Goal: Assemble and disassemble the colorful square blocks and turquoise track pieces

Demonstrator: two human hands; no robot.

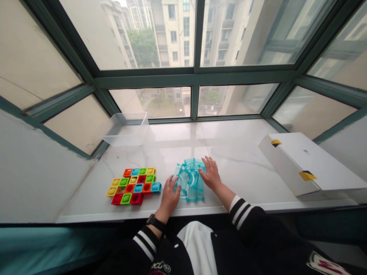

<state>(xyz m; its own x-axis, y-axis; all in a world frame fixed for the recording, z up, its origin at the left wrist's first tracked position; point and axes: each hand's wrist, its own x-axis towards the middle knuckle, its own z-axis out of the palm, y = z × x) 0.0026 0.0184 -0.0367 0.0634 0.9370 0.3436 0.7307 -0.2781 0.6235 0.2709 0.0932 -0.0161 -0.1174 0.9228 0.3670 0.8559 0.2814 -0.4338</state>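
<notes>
Clear blue plastic track pieces (192,181), some of them curved, lie close together on the white marbled sill. My left hand (171,194) rests at their left edge with its fingers stretched out. At their upper right edge my right hand (211,174) lies with fingers spread, the fingertips touching the pieces. Neither hand is closed round anything. Left of my left hand, several coloured plastic blocks (138,188) in red, yellow, green, orange and blue sit in rough rows.
A clear plastic bin (129,139) stands at the back left by the window. To the right is a large white box (312,160) with black and yellow tabs. The sill's front edge (206,211) runs just before my body, and window frames (172,80) enclose the back and sides.
</notes>
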